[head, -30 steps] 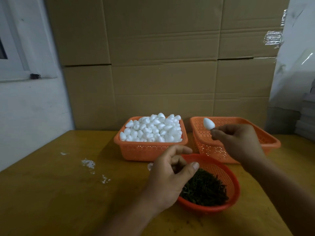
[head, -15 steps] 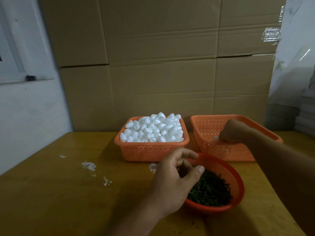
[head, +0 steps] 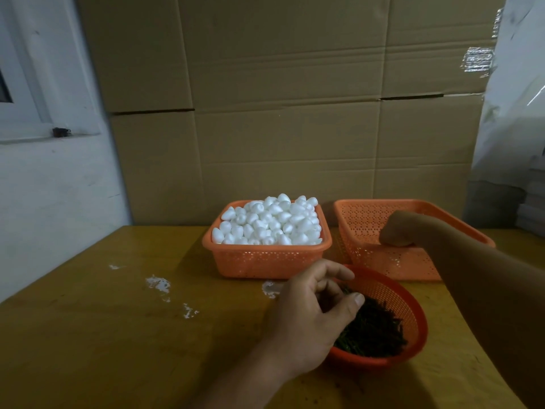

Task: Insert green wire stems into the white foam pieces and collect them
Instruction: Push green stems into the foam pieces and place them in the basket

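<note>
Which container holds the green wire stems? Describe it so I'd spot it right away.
On the wooden table, look nearest the camera, in front of the two square orange baskets. The round red basket under the left hand holds the green stems; it alone is round and darker.

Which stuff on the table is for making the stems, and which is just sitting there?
For the job:
- white foam pieces in their orange basket
- green wire stems in the round red basket
- empty-looking orange basket for collecting

Just there:
- white crumbs on the table
- cardboard boxes behind
</note>
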The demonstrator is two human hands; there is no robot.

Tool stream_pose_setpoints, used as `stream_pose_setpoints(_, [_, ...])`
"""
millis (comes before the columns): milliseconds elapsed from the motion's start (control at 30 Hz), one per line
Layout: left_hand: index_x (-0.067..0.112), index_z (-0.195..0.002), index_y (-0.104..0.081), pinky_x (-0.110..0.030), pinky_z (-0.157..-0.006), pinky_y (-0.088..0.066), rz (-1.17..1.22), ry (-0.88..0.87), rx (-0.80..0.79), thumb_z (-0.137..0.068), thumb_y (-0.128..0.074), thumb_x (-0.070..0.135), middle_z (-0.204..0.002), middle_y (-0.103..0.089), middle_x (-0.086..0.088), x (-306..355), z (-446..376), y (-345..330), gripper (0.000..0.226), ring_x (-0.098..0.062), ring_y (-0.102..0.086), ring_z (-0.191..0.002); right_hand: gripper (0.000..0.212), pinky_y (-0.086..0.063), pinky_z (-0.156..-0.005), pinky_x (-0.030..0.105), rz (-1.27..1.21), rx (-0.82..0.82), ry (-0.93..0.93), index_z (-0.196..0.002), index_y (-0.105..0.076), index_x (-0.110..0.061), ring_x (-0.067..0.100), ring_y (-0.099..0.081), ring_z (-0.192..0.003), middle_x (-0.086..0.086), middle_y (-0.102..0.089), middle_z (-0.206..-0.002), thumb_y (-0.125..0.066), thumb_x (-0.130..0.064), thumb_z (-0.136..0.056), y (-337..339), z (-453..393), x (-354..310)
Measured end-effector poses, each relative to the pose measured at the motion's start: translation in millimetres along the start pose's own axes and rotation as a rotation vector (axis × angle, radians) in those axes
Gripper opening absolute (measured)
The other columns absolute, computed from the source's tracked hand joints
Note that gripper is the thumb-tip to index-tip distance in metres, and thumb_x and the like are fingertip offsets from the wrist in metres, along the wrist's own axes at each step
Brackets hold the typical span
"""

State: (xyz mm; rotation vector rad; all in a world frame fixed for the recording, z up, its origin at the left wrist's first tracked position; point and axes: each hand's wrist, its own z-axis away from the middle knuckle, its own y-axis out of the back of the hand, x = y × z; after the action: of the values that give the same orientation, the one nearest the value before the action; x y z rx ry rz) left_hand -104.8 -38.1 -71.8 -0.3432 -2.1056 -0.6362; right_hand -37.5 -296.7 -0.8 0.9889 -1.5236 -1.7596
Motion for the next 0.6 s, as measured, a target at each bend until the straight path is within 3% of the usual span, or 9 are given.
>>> stream_pose_setpoints(67, [0.042,-0.106,-0.062,-0.046,-0.071,-0.053,-0.002,0.003,0.001,-0.081,-0.066,0.054,-0.075,-0.063,0.012,1,1,-1,0.027,-0.023,-0.061,-0.069,0.016,-0.053,-0.090,0.039,-0.065,0.052,-0.029,-0.097,-0.066,-0.006,0.027,-0.062,-0.092,0.008,-0.056,-0.081,-0.058,-0.020,-0.092,-3,-4,2])
stream_pose_setpoints(133, [0.041,-0.105,-0.062,-0.043,-0.071,-0.054,0.005,0.000,0.001,-0.082,-0.067,0.052,-0.075,-0.063,0.012,0,1,-1,0.026,-0.018,-0.059,-0.067,0.012,-0.050,-0.099,0.050,-0.144,0.107,-0.058,-0.081,-0.060,-0.010,0.034,-0.064,-0.101,0.008,-0.056,-0.079,-0.061,-0.021,-0.086,-4,-6,5])
stream_pose_setpoints(167, [0.040,-0.104,-0.063,-0.040,-0.069,-0.053,0.009,-0.004,0.002,-0.082,-0.067,0.051,-0.074,-0.063,0.012,-1,1,-1,0.025,-0.014,-0.058,-0.067,0.013,-0.049,-0.097,0.052,-0.173,0.142,-0.062,-0.079,-0.060,-0.011,0.034,-0.065,-0.098,0.008,-0.058,-0.077,-0.061,-0.023,-0.085,-4,-5,6])
stream_pose_setpoints(267, [0.039,-0.103,-0.064,-0.026,-0.065,-0.050,0.020,-0.007,0.006,-0.082,-0.068,0.048,-0.073,-0.062,0.015,-2,1,-1,0.023,-0.002,-0.059,-0.067,0.014,-0.045,-0.077,0.048,-0.273,0.225,-0.052,-0.081,-0.065,-0.010,0.027,-0.067,-0.076,0.005,-0.067,-0.070,-0.062,-0.024,-0.083,-1,3,8])
stream_pose_setpoints(333, [0.039,-0.102,-0.065,-0.022,-0.066,-0.049,0.028,-0.006,0.010,-0.083,-0.068,0.047,-0.073,-0.063,0.014,-2,1,0,0.021,-0.001,-0.059,-0.068,0.017,-0.053,-0.077,0.045,-0.335,0.243,-0.026,-0.085,-0.069,-0.008,0.028,-0.070,-0.075,0.007,-0.072,-0.075,-0.062,-0.023,-0.084,1,14,9])
stream_pose_setpoints(400, [0.039,-0.101,-0.065,-0.024,-0.067,-0.051,0.020,-0.002,0.019,-0.082,-0.068,0.049,-0.076,-0.064,0.012,-3,0,0,0.022,-0.002,-0.061,-0.070,0.019,-0.057,-0.069,0.037,-0.368,0.275,0.054,-0.087,-0.075,-0.008,0.026,-0.072,-0.073,0.007,-0.076,-0.080,-0.060,-0.020,-0.086,3,29,9])
stream_pose_setpoints(500, [0.041,-0.099,-0.066,-0.029,-0.068,-0.054,0.006,0.004,0.029,-0.081,-0.068,0.051,-0.079,-0.065,0.010,-5,0,-1,0.021,-0.005,-0.063,-0.072,0.020,-0.052,-0.053,0.030,-0.352,0.338,0.206,-0.095,-0.077,-0.020,0.016,-0.064,-0.054,-0.001,-0.077,-0.083,-0.057,-0.019,-0.091,4,61,9])
stream_pose_setpoints(600, [0.040,-0.098,-0.066,-0.024,-0.066,-0.052,0.011,-0.001,0.036,-0.082,-0.068,0.048,-0.079,-0.065,0.010,-4,0,-1,0.018,-0.003,-0.063,-0.073,0.021,-0.057,-0.067,0.037,-0.340,0.388,0.310,-0.108,-0.074,-0.029,0.012,-0.065,-0.065,-0.007,-0.076,-0.094,-0.060,-0.024,-0.093,3,98,8])
